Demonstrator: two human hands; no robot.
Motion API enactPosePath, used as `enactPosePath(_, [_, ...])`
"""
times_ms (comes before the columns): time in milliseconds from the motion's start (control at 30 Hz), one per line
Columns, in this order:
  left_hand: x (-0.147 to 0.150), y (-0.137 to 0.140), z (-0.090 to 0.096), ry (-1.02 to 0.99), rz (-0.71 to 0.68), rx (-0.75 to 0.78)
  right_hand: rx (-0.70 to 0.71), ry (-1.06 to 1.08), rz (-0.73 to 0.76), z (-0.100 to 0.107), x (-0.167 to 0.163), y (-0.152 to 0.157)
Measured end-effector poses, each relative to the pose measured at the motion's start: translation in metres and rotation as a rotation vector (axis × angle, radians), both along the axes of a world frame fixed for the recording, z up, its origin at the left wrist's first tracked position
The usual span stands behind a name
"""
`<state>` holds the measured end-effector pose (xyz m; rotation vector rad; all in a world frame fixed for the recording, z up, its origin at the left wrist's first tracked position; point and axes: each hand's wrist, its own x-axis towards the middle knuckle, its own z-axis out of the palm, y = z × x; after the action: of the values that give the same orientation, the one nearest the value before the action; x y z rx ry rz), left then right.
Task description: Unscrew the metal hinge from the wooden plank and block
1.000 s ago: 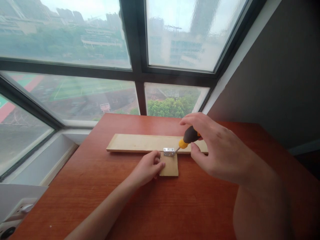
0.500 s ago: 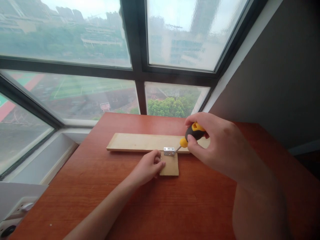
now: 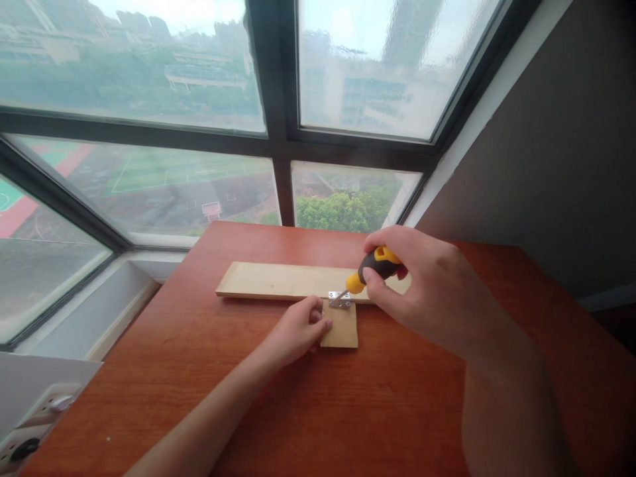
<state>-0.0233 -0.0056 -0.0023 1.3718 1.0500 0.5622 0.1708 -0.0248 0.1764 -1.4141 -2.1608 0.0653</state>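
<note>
My right hand (image 3: 422,285) is closed round the yellow and black handle of a screwdriver (image 3: 378,263). Its shaft slants down to the left, and the tip is at a small silver hinge (image 3: 340,300). The hinge lies across the edge where a long pale wooden board (image 3: 278,281) meets a small square wooden piece (image 3: 340,328). My left hand (image 3: 301,330) grips the left edge of the small piece between thumb and bent fingers. My right hand hides part of the long board's right end.
Everything rests on a reddish-brown wooden table (image 3: 318,411). Behind it stand dark-framed windows (image 3: 281,149), with a grey wall (image 3: 556,165) on the right. Wall sockets (image 3: 50,405) are at the lower left.
The screwdriver tip has moved left, from the right end of the hinge to nearer its middle. My left hand keeps its hold on the small piece. The view has shifted slightly.
</note>
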Motion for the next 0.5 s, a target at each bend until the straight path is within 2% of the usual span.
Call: enactPosePath(500, [0.0001, -0.0001, -0.0009, -0.004, 0.008, -0.003, -0.024, -0.033, -0.006, 0.0004, 0.0005, -0.0012])
